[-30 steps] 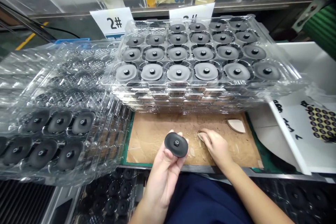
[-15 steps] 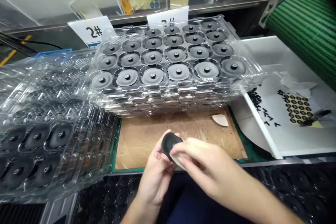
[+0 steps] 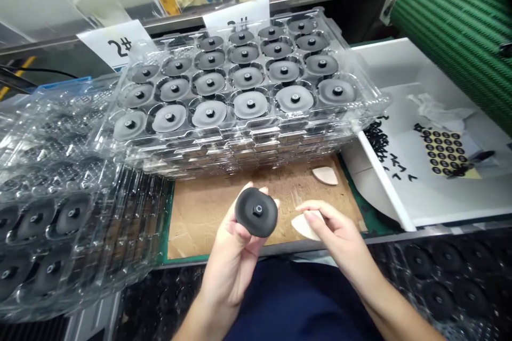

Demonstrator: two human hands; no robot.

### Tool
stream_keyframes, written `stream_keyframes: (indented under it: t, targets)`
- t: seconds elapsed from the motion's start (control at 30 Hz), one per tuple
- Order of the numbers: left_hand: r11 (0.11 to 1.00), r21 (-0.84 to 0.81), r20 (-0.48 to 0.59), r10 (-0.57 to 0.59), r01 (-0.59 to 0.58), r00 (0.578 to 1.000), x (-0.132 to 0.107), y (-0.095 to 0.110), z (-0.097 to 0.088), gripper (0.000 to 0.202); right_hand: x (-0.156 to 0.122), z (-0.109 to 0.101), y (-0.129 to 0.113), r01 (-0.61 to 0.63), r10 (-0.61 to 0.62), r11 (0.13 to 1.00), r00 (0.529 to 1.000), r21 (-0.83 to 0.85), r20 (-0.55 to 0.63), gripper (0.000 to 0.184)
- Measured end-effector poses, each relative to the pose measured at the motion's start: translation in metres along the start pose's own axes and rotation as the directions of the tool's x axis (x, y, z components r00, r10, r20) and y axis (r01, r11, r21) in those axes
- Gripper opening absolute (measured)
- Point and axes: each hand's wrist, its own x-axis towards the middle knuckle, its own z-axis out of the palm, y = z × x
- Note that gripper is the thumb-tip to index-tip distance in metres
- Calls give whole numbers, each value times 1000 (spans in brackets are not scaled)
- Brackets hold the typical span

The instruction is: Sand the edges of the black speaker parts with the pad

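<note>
My left hand (image 3: 236, 245) grips a black rounded disc with a raised centre knob (image 3: 256, 212), its knobbed face turned up toward me. To the right, my right hand (image 3: 336, 234) pinches a thin white wedge-shaped piece (image 3: 306, 225) between thumb and fingers, apart from the disc. A similar white piece (image 3: 325, 175) lies on the brown board (image 3: 200, 213) beyond the hands. Behind the board, a stack of clear plastic trays (image 3: 240, 141) has many like black discs (image 3: 250, 104) seated in its top tray's pockets.
More clear trays with discs (image 3: 72, 213) are stacked at the left. At the right, a white bin (image 3: 432, 202) contains small black pieces (image 3: 378, 141) and a sheet of round black stickers (image 3: 445, 152). A green roller (image 3: 460, 26) stands above it. Dark trays (image 3: 444, 277) lie below the bench edge.
My right hand has moved away from the disc to the right, carrying the white piece. The disc now shows its knobbed face fully in my left hand. The view has shifted slightly.
</note>
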Motion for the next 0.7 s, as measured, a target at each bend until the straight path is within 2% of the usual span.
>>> stream_keyframes:
  t: [0.17, 0.23, 0.3, 0.37, 0.43, 0.47, 0.53, 0.57, 0.63, 0.67, 0.7]
  targets:
    - [998, -47, 0, -43, 43, 999, 4, -7, 1, 46, -6, 1, 31, -110, 110, 994, 994, 21, 29, 27]
    - [997, -61, 3, -39, 39, 999, 4, -7, 1, 45, -7, 2, 31, -123, 122, 992, 992, 32, 33, 29]
    - [997, -72, 19, -36, 38, 999, 4, -7, 1, 44, -5, 2, 20, -107, 107, 993, 994, 41, -3, 27]
    - [997, -69, 35, -32, 34, 999, 3, -9, 1, 44, -3, 2, -1, -22, 23, 1000, 998, 23, -62, 22]
    - [998, -64, 44, -14, 17, 999, 1, -12, 0, 46, -1, 6, -27, 155, -157, 988, 983, -29, -96, 18]
    - [998, -61, 42, -18, 20, 999, -1, -14, -1, 48, 0, 9, -39, 268, -273, 961, 958, -68, -84, 17]
    - [997, -50, 22, -61, 62, 998, -4, -16, -3, 51, 1, 17, -59, 455, -458, 879, 889, -143, 15, 19]
    - [995, -37, 1, -88, 88, 996, -5, -16, -4, 52, 2, 20, -65, 503, -492, 848, 864, -167, 106, 19]
    - [995, 1, -58, -103, 104, 993, -6, -16, -7, 51, 5, 26, -73, 523, -451, 830, 834, -194, 319, 18]
    - [996, 17, -76, -84, 85, 994, -6, -15, -7, 49, 8, 28, -74, 512, -409, 835, 823, -203, 395, 17]
    - [998, 27, -77, -61, 63, 995, -5, -15, -7, 45, 10, 30, -75, 502, -385, 839, 821, -212, 421, 17]
